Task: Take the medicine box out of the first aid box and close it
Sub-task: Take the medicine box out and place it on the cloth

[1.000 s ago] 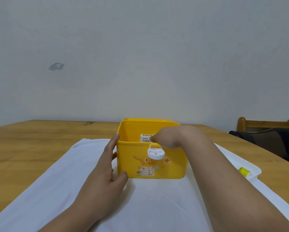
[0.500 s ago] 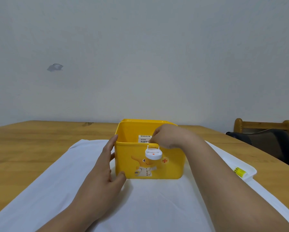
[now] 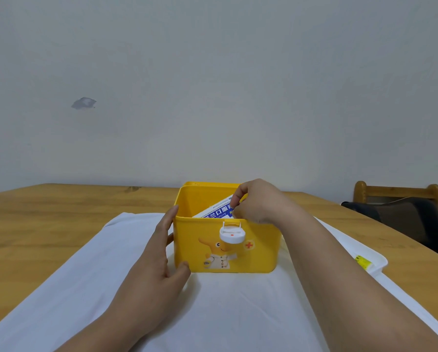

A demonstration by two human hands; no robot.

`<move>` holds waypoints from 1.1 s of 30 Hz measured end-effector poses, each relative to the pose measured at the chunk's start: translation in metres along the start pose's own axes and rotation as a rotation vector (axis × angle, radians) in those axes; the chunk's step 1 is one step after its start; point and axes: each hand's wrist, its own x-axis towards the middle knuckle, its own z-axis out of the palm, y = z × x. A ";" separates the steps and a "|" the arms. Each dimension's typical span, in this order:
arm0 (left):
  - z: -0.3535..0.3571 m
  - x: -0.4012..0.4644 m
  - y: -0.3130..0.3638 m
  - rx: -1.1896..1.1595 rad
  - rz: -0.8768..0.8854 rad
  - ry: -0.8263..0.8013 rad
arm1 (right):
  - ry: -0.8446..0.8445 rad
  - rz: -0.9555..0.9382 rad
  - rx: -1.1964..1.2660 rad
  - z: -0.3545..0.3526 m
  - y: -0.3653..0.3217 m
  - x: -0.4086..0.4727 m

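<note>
A yellow first aid box with a cartoon figure, a red cross and a white latch stands open on a white cloth. A white and blue medicine box leans tilted inside it, its upper corner pinched by my right hand above the box's right side. My left hand rests flat against the box's left wall, thumb at the lower front corner. The lower part of the medicine box is hidden behind the front wall.
The white cloth covers the middle of a wooden table. The white lid with a yellow part lies at the right, partly behind my right forearm. A wooden chair with a dark cushion stands at the far right.
My right hand has closed on the medicine box and tipped it up, so its blue printed face now shows above the front wall. My left hand stays against the box.
</note>
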 end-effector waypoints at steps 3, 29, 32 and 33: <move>0.000 0.000 0.000 -0.002 -0.002 -0.002 | -0.005 0.011 0.136 -0.004 0.001 -0.001; -0.015 0.007 0.016 -0.371 -0.055 0.239 | 0.208 -0.103 0.789 -0.022 -0.011 -0.008; -0.025 0.012 0.021 -0.484 -0.085 0.318 | 0.171 -0.168 0.763 -0.016 -0.019 -0.012; -0.028 0.013 0.023 -0.505 -0.090 0.330 | 0.161 -0.188 0.747 -0.013 -0.023 -0.012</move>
